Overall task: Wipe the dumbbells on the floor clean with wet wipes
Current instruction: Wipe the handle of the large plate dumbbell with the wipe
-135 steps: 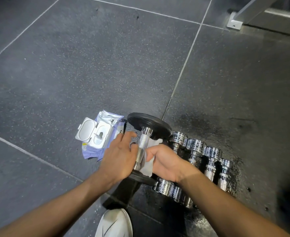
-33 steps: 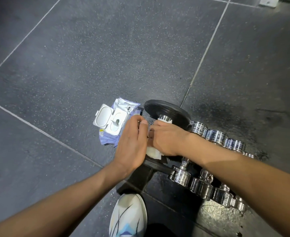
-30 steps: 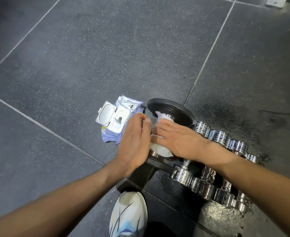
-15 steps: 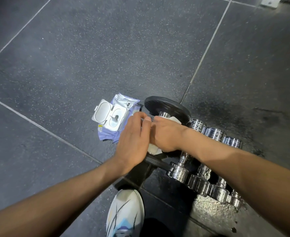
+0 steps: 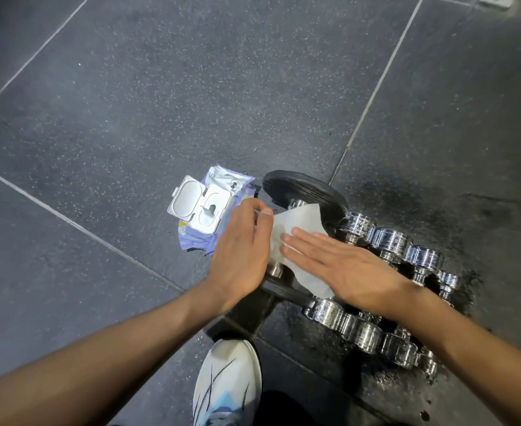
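A large dumbbell with black plates (image 5: 302,192) and a chrome handle lies on the dark floor. A white wet wipe (image 5: 299,222) is spread over its handle. My right hand (image 5: 339,265) lies flat on the wipe with straight fingers. My left hand (image 5: 240,253) curls over the handle's left side and pinches the wipe's left edge between thumb and fingers. Most of the handle is hidden under both hands. Several small chrome dumbbells (image 5: 388,241) lie in a row just right of the big one.
An open purple wet wipe pack (image 5: 204,210) with a white flip lid lies left of the big dumbbell. My white shoe (image 5: 225,382) stands at the bottom centre. The floor under the chrome dumbbells is wet.
My right hand has opened from a curled grip on the handle to a flat palm, and the wipe now lies spread out. My left hand stays at the handle's left side.
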{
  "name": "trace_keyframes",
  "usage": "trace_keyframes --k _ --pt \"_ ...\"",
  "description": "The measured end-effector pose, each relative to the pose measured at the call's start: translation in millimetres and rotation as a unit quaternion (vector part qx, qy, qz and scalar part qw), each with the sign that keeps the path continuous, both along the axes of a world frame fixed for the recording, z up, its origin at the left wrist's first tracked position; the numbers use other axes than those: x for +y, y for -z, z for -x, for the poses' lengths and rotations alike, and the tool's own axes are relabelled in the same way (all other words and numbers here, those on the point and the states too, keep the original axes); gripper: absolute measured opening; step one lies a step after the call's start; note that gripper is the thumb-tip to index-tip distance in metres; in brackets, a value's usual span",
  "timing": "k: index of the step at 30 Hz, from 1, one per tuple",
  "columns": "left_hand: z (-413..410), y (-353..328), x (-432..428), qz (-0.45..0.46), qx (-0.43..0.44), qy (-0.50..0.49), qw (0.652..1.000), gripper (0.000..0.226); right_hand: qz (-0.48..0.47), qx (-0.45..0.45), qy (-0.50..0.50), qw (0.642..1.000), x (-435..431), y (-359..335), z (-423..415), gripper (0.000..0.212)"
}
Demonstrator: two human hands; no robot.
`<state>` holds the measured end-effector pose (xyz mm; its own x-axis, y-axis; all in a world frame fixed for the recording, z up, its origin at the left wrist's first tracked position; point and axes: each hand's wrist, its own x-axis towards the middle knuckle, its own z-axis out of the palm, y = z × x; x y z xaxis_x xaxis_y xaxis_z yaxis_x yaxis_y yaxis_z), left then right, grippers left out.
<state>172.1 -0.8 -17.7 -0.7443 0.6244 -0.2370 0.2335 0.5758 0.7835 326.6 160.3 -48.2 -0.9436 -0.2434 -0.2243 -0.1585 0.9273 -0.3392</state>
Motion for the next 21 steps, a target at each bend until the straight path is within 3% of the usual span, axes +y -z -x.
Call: trace_keyframes --k 3,6,8,11,13,14,17,21 --pt "1.1 -1.6 -0.1 0.001 -0.016 -0.016 1.0 0.022 0.021 -0.025 0.02 0.999 8.2 0.4 -16.8 0.099" --pt "2.8 -2.0 -0.2 -0.002 -0.023 -0.025 0.999 0.022 0.07 -0.002 0.137 0.988 13.2 1.6 -31.3 0.089" --pt "2.4 -1.2 -0.5 -0.003 -0.022 -0.021 1.0 0.022 0.15 0.009 0.292 0.945 12.5 -6.5 -33.9 0.077" --pt "2.0 -1.7 -0.7 0.003 -0.016 -0.016 1.0 0.023 0.267 0.029 0.474 0.839 6.4 -19.0 -25.6 0.063" --pt "1.2 -1.9 -0.7 0.003 -0.015 -0.015 1.0 0.023 0.327 0.075 0.53 0.779 3.3 -25.9 -19.2 0.061" --pt "0.8 -2.4 -0.8 0.001 -0.014 -0.016 1.0 0.023 0.342 0.089 0.535 0.767 0.8 -29.4 -15.8 0.061" --pt "-0.3 -2.6 0.3 -0.006 -0.012 -0.019 1.0 0.022 0.318 0.099 0.481 0.811 -14.0 -33.9 -1.4 0.066" --pt "-1.0 -1.8 0.9 -0.016 -0.005 -0.014 1.0 0.023 0.173 0.087 0.272 0.943 -25.3 -20.0 18.3 0.087"
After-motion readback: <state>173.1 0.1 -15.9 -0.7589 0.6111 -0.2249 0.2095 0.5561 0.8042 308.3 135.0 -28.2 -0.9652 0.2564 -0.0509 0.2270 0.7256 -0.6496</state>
